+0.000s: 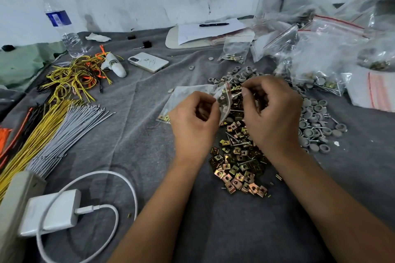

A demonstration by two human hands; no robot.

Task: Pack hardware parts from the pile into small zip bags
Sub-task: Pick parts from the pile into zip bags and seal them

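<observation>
My left hand (193, 117) pinches the small zip bag (223, 100) above the clip-nut pile (237, 160); my right hand (271, 111) pinches parts at its mouth. A slack pinch could spill them.

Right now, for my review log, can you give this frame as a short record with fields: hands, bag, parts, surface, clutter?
left hand: fingers pinch the small zip bag at its mouth
right hand: fingers curled at the bag mouth, holding small parts, hard to tell which
parts: brass square clips in a pile under the hands; grey caps to the right
surface: grey cloth
clutter: phone, water bottle, white charger
</observation>
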